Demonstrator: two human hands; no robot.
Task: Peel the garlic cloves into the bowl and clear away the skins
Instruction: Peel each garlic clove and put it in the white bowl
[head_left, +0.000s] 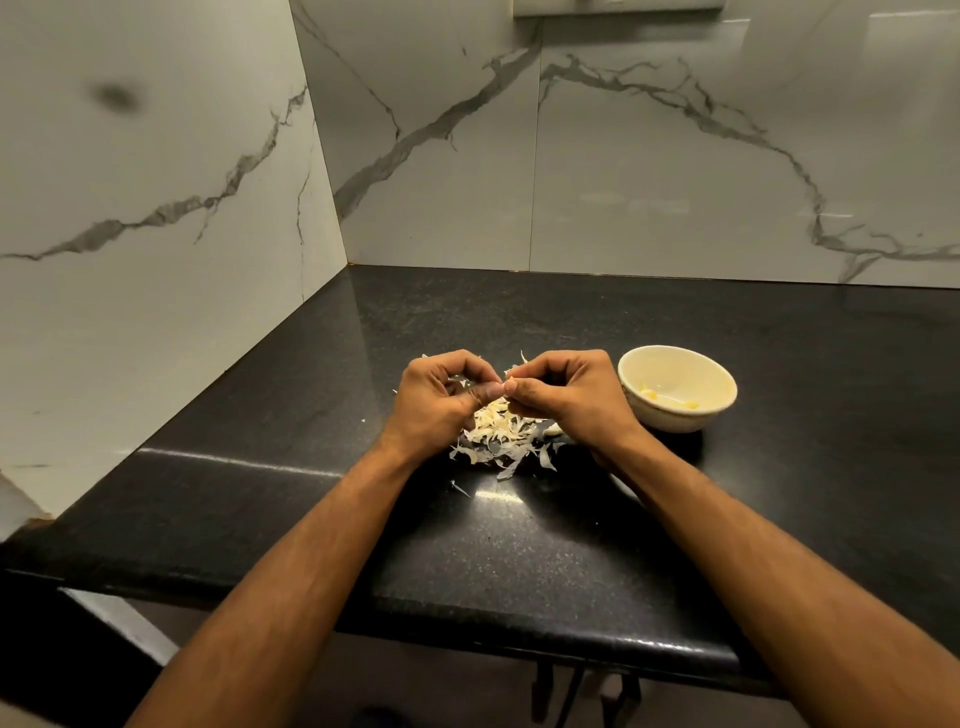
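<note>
Clove: held between my two hands above the skin pile, mid-counter; almost wholly hidden by my fingers, only a pale sliver shows where the fingertips meet. Long axis: cannot tell.
Left hand (441, 400): fingers curled in, thumb pointing right, pinching the clove or its skin; exactly which, I cannot see.
Right hand (566, 395): fingers curled, tips meeting the left thumb, pinching a pale scrap of skin at the contact point.
Key relation: bowl (724, 410) stands to the right of the clove, just beside my right hand and well apart from the left. Right hand is the nearer one; judgement: a bare clove would go rightward, carried by that hand.
Bowl contents: a few yellowish peeled pieces on the bottom; count uncertain.
Bowl material: cream, glossy, round, looks ceramic; darker thin band at the rim.
Skins (498, 441): loose heap of thin, papery, off-white curls directly under and nearer to me than my hands; a few strays lie toward the front edge of the counter. One thicker pale piece (552, 429) lies under my right wrist, maybe an unpeeled clove, unsure.
Counter (519, 561): black, polished, fine speckle, rounded front edge; heap and bowl sit about midway between front edge and back wall.
Walls: white glossy tiles, grey veining, meeting at the back left corner.
Stage (judgement): peeling under way; skins not yet cleared.
</note>
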